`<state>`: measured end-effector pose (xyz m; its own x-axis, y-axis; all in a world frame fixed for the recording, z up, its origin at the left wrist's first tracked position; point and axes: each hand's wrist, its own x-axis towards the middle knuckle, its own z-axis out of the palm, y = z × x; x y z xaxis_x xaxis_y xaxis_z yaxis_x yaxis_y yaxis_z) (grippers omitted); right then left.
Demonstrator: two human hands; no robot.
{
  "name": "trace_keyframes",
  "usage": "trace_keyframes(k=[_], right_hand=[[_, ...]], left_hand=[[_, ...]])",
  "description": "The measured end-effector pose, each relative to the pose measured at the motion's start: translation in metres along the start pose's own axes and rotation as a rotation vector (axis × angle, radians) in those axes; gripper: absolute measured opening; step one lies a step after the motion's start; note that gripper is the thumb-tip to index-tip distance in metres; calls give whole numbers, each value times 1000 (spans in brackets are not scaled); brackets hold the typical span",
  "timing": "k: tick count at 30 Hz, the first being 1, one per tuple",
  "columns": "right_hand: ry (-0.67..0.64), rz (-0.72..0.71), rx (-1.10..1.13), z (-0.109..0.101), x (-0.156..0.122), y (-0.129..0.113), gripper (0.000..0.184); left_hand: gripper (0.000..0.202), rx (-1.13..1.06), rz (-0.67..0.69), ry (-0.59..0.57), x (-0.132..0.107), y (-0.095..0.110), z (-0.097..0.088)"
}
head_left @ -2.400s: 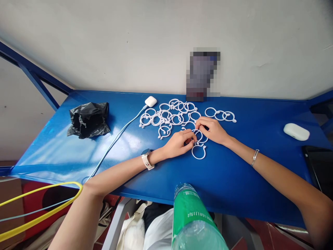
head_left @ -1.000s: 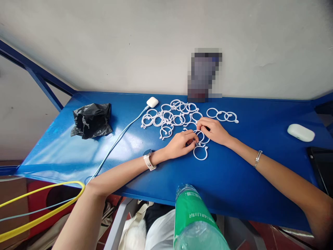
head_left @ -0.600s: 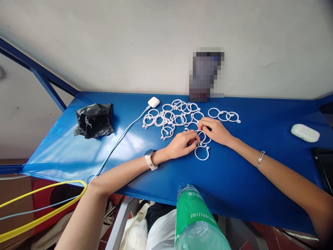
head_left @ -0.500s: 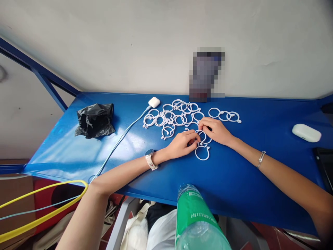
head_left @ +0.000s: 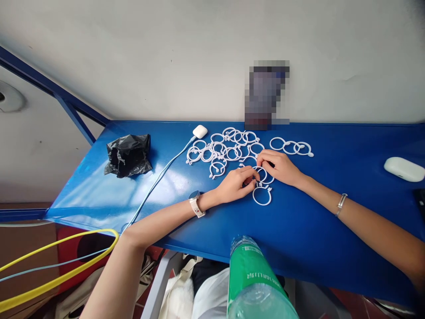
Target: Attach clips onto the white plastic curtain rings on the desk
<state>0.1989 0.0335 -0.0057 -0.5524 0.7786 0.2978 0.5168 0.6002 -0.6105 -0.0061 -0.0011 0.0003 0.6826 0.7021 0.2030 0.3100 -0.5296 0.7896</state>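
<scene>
Several white plastic rings [head_left: 233,153], each with small knobs at a gap, lie in a loose cluster on the blue table [head_left: 308,221]. Over the cluster's near right edge, my left hand [head_left: 237,184] is closed, thumb and fingers pinching a white ring [head_left: 265,176]. My right hand [head_left: 279,167] is bent over the same spot from the right, its fingertips pressed together on a ring; the exact contact is partly hidden. Just below my fingers another ring [head_left: 262,196] lies flat. A short row of rings [head_left: 291,147] rests behind my right hand.
A crumpled black plastic bag [head_left: 129,155] sits at left. A white earphone case [head_left: 200,131] is plugged into a pale blue cable [head_left: 156,177]. Another white case [head_left: 404,169] lies at right. A green-labelled bottle [head_left: 255,274] stands in front. A pixelated item [head_left: 265,97] leans against the wall.
The whole view has shifted slightly, so things appear a little farther right. Both hands keep nearly the same pose at the rings.
</scene>
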Motion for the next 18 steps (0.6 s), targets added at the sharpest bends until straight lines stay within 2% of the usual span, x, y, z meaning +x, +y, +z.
trace_keyframes(k=[5,18], right_hand=[[12,-2,16,-1,0,-1,24],[2,9,75,-2,-1,-2,24]], left_hand=[[14,-15,-32,4,-1,1,-1],[16,12,-8,-6,-1,-1,1]])
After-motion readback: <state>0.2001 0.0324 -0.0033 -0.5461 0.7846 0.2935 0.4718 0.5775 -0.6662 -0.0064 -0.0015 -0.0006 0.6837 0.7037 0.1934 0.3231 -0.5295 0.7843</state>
